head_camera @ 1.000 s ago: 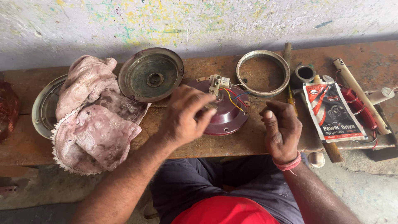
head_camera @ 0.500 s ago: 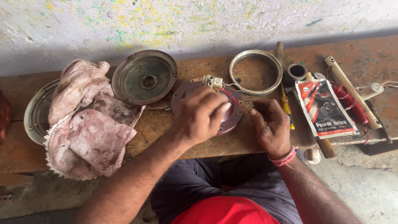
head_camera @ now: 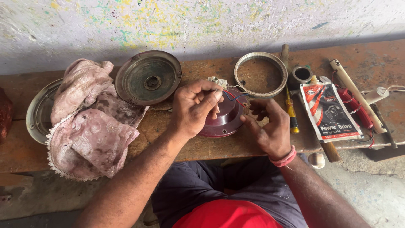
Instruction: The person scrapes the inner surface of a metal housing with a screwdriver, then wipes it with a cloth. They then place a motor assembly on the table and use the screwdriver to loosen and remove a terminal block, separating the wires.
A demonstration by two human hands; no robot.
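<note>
My left hand (head_camera: 192,109): fingers curled tight, tips pinching red and blue wires (head_camera: 231,96) above the round maroon metal motor cover (head_camera: 225,120), which sits at the middle of the worn wooden bench (head_camera: 194,147). My right hand (head_camera: 268,126): fingers half bent and narrow, tips at the cover's right edge; I cannot tell what they grip. Beside: grey metal ring (head_camera: 260,74), dished grey metal plate (head_camera: 147,78), pink patterned cloth (head_camera: 90,126), yellow-handled screwdriver (head_camera: 291,110).

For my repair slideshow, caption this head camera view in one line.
Left hand and right hand work thin wires above a maroon dome-shaped part on a wooden bench.
</note>
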